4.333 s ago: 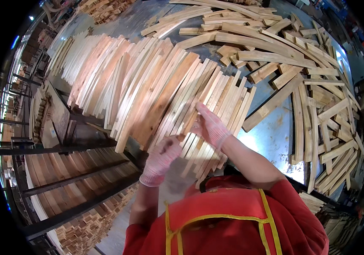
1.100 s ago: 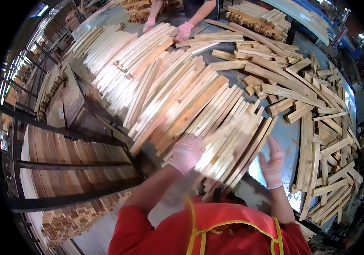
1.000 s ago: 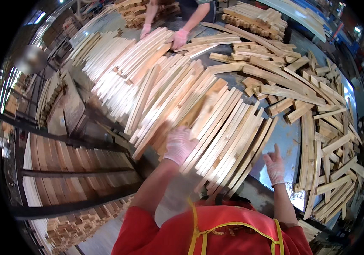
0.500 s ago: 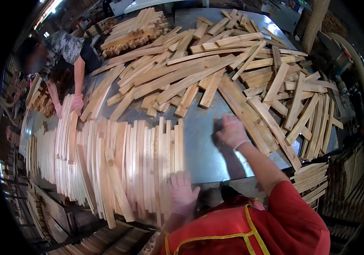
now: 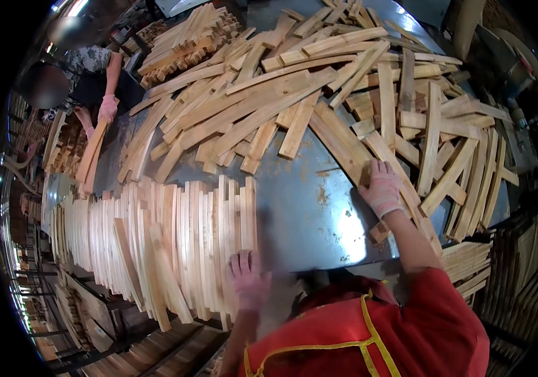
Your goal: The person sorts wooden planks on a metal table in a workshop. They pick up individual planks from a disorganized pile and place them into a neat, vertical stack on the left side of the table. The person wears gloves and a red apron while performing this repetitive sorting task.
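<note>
My left hand [image 5: 248,281], in a pale pink glove, rests with fingers stretched at the right end of a row of light wooden strips [image 5: 209,239] standing side by side on the table. My right hand [image 5: 382,190], gloved likewise, is over the near part of a wide wooden board [image 5: 339,139]. Its thumb lies at the board's left edge and the fingers reach across the top, closed on it. The board's near end shows below the hand, close to the table's front edge.
A jumbled heap of boards [image 5: 256,116] covers the far side of the metal table [image 5: 300,217]. At the far left a co-worker's gloved hands [image 5: 107,110] hold boards [image 5: 93,154]. Stacked strips [image 5: 184,44] stand behind. A hose [image 5: 470,28] hangs at the back right.
My right hand has moved right from above the bare metal onto the wide board. My left hand stays by the row's end. The co-worker has lifted boards away from the row.
</note>
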Available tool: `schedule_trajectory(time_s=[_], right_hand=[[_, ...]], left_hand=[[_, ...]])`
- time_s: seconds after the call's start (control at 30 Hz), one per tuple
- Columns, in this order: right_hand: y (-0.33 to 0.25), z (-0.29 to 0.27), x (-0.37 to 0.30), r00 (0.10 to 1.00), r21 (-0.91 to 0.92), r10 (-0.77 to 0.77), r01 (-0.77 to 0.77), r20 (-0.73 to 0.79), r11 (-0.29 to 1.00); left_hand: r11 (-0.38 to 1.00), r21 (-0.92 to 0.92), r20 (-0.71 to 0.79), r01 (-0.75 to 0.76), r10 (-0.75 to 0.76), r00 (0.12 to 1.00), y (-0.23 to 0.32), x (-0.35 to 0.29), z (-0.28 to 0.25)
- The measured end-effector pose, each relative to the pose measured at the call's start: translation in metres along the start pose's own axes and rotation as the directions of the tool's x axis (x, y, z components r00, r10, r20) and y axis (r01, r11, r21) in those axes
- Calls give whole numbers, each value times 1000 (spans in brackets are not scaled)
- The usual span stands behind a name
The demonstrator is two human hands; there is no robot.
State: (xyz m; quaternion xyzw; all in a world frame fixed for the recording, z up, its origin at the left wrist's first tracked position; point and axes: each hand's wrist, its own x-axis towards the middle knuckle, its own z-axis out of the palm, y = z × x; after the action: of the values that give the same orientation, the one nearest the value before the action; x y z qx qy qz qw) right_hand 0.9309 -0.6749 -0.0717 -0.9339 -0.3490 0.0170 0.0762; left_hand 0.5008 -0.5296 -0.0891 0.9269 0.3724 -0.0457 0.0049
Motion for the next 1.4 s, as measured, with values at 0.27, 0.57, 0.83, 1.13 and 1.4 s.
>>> schedule_trajectory(time_s=[0.27, 0.57, 0.83, 1.13, 1.4], right_hand=[[-19, -16, -58, 975, -266, 160, -114, 156, 957], [-60, -54, -105, 798, 628, -10, -467, 603, 623], [-166, -5, -203, 566, 653, -514, -58, 644, 755], [-12, 19, -56, 991, 66, 52, -60, 124, 996], [-27, -24, -96, 962, 470, -212, 109, 171, 876]], left_hand=[[1000, -5, 13, -23, 23, 1000, 0, -1, -7], [991, -118, 104, -65, 77, 992, -10, -5, -34], [710, -637, 345, 301, -86, 935, 61, 20, -10], [975, 7, -53, 224, -224, 973, 33, 12, -11], [978, -137, 132, 157, -139, 981, 107, 21, -1]])
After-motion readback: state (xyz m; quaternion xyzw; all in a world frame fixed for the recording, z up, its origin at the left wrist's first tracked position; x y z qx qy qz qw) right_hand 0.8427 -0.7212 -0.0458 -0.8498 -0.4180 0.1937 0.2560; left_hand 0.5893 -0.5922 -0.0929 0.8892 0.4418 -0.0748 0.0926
